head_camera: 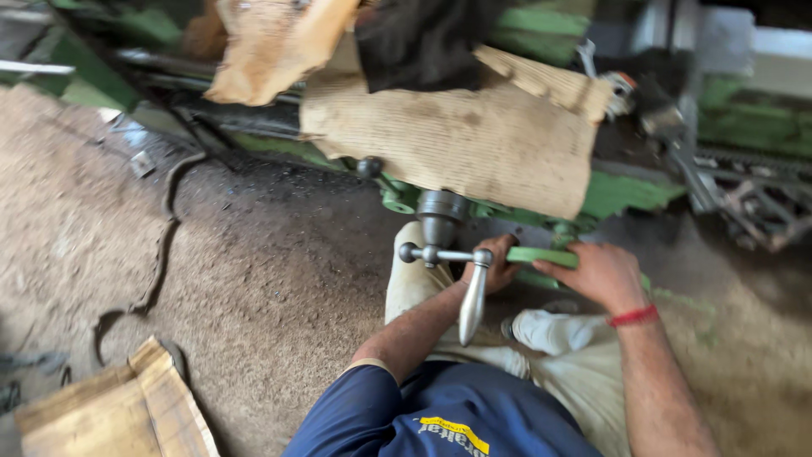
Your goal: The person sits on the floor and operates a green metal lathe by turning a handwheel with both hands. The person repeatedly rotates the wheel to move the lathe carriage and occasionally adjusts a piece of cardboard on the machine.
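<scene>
My left hand (497,264) is curled around a green lever (541,256) low on a green machine (630,193), just behind a steel crank handle (472,296) with a ball end. My right hand (599,275) lies over the same green lever a little further right, fingers wrapped on it; a red thread band circles that wrist. The steel crank juts down from a grey hub (441,216) in front of my left wrist. Below are my dark blue shirt and light trousers.
Sheets of corrugated cardboard (474,135) hang over the machine's front. A dark cloth (419,38) lies on top. More cardboard (118,410) rests on the dusty floor at lower left. A curved metal strip (161,254) lies on the floor. Metal parts clutter the right (753,199).
</scene>
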